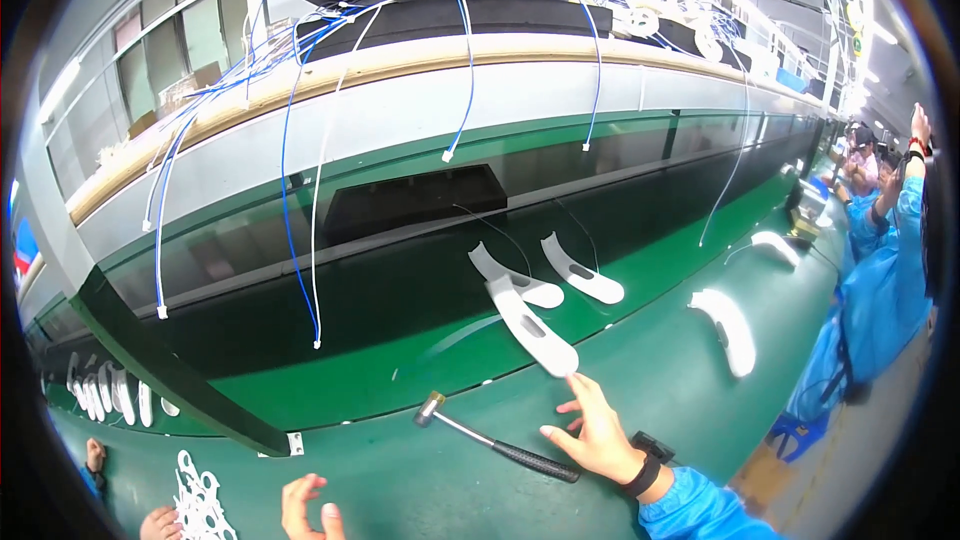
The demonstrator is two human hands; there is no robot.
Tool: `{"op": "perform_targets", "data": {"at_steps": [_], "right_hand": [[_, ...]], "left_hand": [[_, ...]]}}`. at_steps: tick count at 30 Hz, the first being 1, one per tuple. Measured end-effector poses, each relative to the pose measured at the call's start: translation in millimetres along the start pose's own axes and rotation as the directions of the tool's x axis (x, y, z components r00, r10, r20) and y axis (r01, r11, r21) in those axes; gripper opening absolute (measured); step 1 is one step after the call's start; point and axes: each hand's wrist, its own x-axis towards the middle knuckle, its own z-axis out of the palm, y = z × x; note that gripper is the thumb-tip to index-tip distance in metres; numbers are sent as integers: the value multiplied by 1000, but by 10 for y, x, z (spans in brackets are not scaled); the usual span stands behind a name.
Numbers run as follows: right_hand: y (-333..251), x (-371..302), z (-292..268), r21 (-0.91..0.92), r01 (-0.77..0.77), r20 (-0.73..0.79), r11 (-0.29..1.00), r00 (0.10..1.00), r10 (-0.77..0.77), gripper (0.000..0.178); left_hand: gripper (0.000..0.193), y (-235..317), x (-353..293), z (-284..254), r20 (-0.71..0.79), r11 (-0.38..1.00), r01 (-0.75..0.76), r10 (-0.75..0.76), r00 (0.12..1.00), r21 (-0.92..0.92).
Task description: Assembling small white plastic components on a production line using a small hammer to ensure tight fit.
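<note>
My right hand (597, 432), with a dark band at its wrist, reaches over the green bench with its fingers apart. Its index fingertip is at the near end of a white curved plastic part (545, 338); I cannot tell whether they touch. That part overlaps a second white curved part (540, 293), and a third (590, 282) lies just right of them. Left of my right hand rests a hammer (505, 450) with a black grip. My left hand (308, 510) is low in the picture, only partly visible, fingers apart and holding nothing.
More white parts (728, 330) lie to the right, and several stand at far left. White ring-shaped pieces (200, 502) lie near another person's hands (160, 523). A dark post (180, 365) rises from the bench. Blue and white cables (295, 210) hang from the shelf. Co-workers in blue (880, 310) are at right.
</note>
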Motion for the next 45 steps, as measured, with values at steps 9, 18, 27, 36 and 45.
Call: {"op": "perform_targets", "data": {"at_steps": [9, 18, 27, 36, 45], "right_hand": [[-104, -30, 92, -190, 96, 243, 977, 969, -48, 42], [-6, -76, 197, -177, 264, 344, 948, 919, -191, 37], [62, -99, 193, -199, 307, 334, 930, 914, -230, 37], [-15, -94, 204, -190, 336, 308, 922, 913, -269, 34], [17, -135, 218, -146, 424, 162, 894, 901, -402, 28]], "left_hand": [[11, 9, -43, 379, 268, 1000, 10, -9, 963, -3], [13, -482, -172, 560, 435, 868, 415, -273, 858, -273], [13, -461, -151, 579, 457, 848, 463, -316, 832, -258], [14, -535, -155, 529, 472, 849, 477, -332, 817, -228], [15, -467, -122, 526, 480, 867, 454, -315, 819, -205]]}}
